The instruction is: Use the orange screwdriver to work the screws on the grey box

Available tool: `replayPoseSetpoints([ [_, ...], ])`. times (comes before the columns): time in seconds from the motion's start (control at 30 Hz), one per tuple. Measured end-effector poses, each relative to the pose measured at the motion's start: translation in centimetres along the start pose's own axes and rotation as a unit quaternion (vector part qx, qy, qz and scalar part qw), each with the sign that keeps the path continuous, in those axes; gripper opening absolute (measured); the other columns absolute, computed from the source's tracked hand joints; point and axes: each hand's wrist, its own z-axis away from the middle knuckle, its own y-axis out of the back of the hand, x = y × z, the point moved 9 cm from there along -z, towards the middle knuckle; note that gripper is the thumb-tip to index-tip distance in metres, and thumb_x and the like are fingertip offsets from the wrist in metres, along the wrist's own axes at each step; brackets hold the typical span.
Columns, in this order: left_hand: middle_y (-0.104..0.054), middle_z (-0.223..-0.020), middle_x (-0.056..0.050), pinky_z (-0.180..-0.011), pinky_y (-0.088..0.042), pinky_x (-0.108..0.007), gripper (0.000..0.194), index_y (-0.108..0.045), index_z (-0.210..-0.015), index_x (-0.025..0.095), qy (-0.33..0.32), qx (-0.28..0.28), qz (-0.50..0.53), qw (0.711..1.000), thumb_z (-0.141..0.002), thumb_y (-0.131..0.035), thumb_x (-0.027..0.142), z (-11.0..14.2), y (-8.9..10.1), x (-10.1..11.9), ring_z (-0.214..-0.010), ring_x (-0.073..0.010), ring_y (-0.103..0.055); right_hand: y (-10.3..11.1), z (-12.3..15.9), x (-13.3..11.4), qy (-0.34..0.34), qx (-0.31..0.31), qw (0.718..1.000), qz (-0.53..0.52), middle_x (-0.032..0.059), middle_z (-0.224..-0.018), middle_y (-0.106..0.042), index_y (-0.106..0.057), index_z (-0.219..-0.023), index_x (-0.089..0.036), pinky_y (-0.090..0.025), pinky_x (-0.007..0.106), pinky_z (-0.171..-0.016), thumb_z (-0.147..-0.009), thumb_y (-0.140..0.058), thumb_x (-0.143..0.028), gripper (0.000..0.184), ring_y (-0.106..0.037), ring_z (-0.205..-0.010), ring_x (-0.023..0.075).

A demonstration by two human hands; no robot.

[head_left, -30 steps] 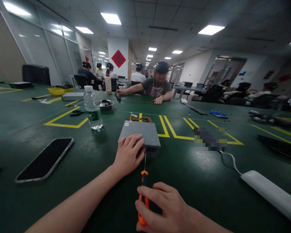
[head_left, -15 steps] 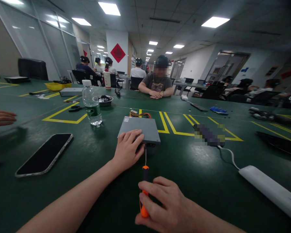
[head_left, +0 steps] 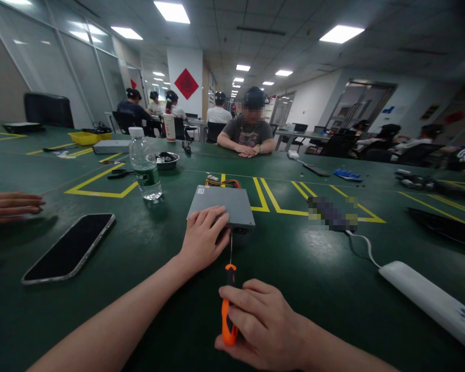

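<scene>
A grey metal computer power supply (head_left: 237, 200) lies flat on the green table, its bundle of coloured wires (head_left: 225, 182) coming out at the far side. My left hand (head_left: 206, 235) grips its near left part, fingers over the top and thumb down by the front edge. My right hand (head_left: 259, 320) is closed around the orange and black handle of a screwdriver (head_left: 229, 310). The thin shaft points away from me to the power supply's near face, close to my left thumb. Whether the tip sits in a screw is too small to make out.
A phone (head_left: 70, 249) lies to the left, near another person's hand (head_left: 11, 207). Beyond stand a water bottle (head_left: 145, 170) and a metal bowl (head_left: 167, 161). A white power strip (head_left: 426, 302) with a cord lies right. Across the table sits a person (head_left: 248, 129).
The screwdriver's handle has turned in my right fingers, showing more orange on its left side. The other person's hand at the left reaches further into view. My left hand stays put.
</scene>
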Motion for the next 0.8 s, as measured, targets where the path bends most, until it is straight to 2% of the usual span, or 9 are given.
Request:
replayPoseSetpoints([
  [0.07,-0.057,-0.122,-0.007,-0.089,-0.031,-0.042,0.026,-0.054,-0.109,0.023,0.0,0.0,0.001,1.0,-0.085,-0.048,0.029,0.0,0.0,0.0,-0.112,-0.024,-0.048,-0.2,0.0,0.2,-0.01,-0.007,1.0,-0.012,0.0099,-0.092,-0.067,-0.053,-0.083,-0.013,-0.048,0.027,-0.065,-0.095,-0.038,-0.035,0.03,-0.063,-0.065,0.0125],
  [0.23,-0.056,-0.123,-0.006,-0.089,-0.03,-0.041,0.025,-0.054,-0.109,0.022,0.0,-0.004,0.001,1.0,-0.086,-0.047,0.029,0.0,-0.1,0.0,-0.113,-0.0236,-0.048,-1.1,-0.1,0.0,-0.008,-0.076,0.997,-0.004,0.0107,-0.098,-0.065,-0.054,-0.106,-0.014,-0.049,0.03,-0.065,-0.096,-0.029,-0.035,0.034,-0.064,-0.075,0.0165],
  [0.43,-0.056,-0.123,-0.007,-0.089,-0.031,-0.042,0.026,-0.054,-0.109,0.022,0.0,-0.004,0.002,1.0,-0.086,-0.048,0.029,0.0,0.0,0.0,-0.112,-0.0239,-0.048,-0.2,-0.1,0.0,-0.007,-0.017,1.0,-0.009,0.0117,-0.096,-0.066,-0.054,-0.088,-0.012,-0.049,0.027,-0.064,-0.095,-0.038,-0.037,0.031,-0.064,-0.07,0.0136],
  [0.5,-0.056,-0.123,-0.007,-0.089,-0.031,-0.042,0.026,-0.054,-0.11,0.022,-0.002,-0.003,0.001,1.0,-0.086,-0.047,0.029,0.0,0.0,0.0,-0.112,-0.0236,-0.048,-0.3,-0.2,0.1,-0.013,-0.02,1.0,-0.012,0.0112,-0.095,-0.067,-0.054,-0.088,-0.012,-0.049,0.026,-0.067,-0.096,-0.036,-0.039,0.034,-0.064,-0.075,0.0136],
  [0.63,-0.056,-0.123,-0.007,-0.089,-0.031,-0.042,0.026,-0.054,-0.109,0.022,0.001,-0.005,-0.003,1.0,-0.085,-0.047,0.029,0.0,-0.1,0.0,-0.112,-0.0236,-0.048,-1.1,-0.3,0.1,-0.013,-0.061,0.998,0.017,0.0094,-0.095,-0.065,-0.055,-0.1,-0.015,-0.048,0.027,-0.064,-0.097,-0.032,-0.04,0.034,-0.063,-0.079,0.0149],
  [0.8,-0.057,-0.122,-0.007,-0.088,-0.031,-0.041,0.025,-0.054,-0.109,0.022,-0.001,0.002,-0.002,1.0,-0.085,-0.048,0.029,0.0,0.0,0.0,-0.112,-0.0236,-0.049,-1.1,-0.4,0.0,-0.014,-0.046,0.998,0.04,0.0097,-0.086,-0.065,-0.057,-0.082,-0.014,-0.046,0.024,-0.055,-0.098,-0.028,-0.04,0.041,-0.062,-0.071,0.0128],
])
